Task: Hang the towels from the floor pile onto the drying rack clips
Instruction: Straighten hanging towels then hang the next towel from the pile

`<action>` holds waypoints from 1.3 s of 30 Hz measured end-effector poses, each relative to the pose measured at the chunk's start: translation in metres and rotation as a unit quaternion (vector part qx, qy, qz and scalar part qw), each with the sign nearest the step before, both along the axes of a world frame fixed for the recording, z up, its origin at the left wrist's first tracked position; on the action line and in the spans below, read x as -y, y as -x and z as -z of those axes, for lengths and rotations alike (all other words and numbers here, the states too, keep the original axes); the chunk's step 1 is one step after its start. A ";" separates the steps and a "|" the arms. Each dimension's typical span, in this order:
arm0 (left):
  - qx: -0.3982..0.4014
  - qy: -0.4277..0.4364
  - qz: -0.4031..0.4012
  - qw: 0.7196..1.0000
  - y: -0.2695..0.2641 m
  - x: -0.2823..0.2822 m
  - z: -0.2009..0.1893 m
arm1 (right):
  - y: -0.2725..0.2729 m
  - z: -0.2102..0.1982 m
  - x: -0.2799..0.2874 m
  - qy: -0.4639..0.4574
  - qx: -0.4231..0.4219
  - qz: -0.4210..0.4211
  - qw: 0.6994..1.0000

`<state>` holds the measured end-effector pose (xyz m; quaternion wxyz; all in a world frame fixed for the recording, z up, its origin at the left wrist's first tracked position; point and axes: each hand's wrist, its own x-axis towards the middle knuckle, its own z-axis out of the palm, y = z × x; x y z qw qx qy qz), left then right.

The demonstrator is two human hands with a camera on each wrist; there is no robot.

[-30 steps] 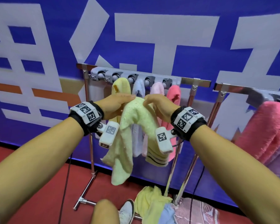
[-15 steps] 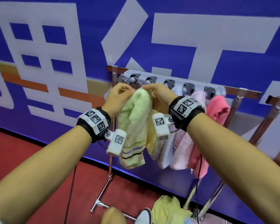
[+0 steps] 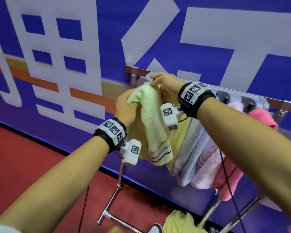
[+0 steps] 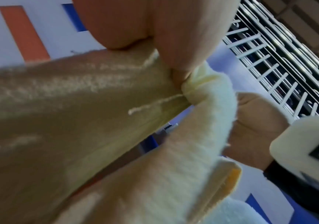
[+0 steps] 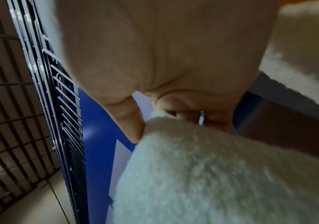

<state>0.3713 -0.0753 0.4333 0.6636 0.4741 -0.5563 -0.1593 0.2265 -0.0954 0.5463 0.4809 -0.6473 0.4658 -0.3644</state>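
I hold a pale green towel [image 3: 152,121] up by its top edge at the left end of the drying rack's clip bar [image 3: 259,102]. My left hand [image 3: 124,106] grips a bunched corner of it, seen close in the left wrist view [image 4: 208,91]. My right hand [image 3: 161,83] pinches the towel's top fold right at the leftmost clip, which it hides. In the right wrist view the thumb and fingers pinch the towel [image 5: 202,166] next to a bit of metal. The towel's striped hem hangs free below.
Yellow, lavender, light pink [image 3: 213,158] and bright pink [image 3: 262,118] towels hang from the other clips to the right. More towels [image 3: 178,222] lie on the red floor by the rack's foot [image 3: 107,216]. A blue and white banner wall stands right behind.
Both hands have carried the green towel to the rack's left end. The right hand has risen onto the leftmost clip, and the left hand has dropped lower on the towel. My view has shifted left.
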 end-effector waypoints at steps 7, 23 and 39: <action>-0.069 0.023 0.017 0.997 0.022 0.032 -0.001 | 0.019 -0.021 0.036 0.059 -0.150 0.022 0.987; -0.096 0.021 0.023 0.995 0.071 0.069 -0.023 | 0.062 -0.015 0.070 0.168 -0.264 0.090 0.946; 0.018 -0.017 0.054 0.998 0.066 0.068 -0.015 | 0.048 0.020 0.060 0.375 -0.518 0.077 0.765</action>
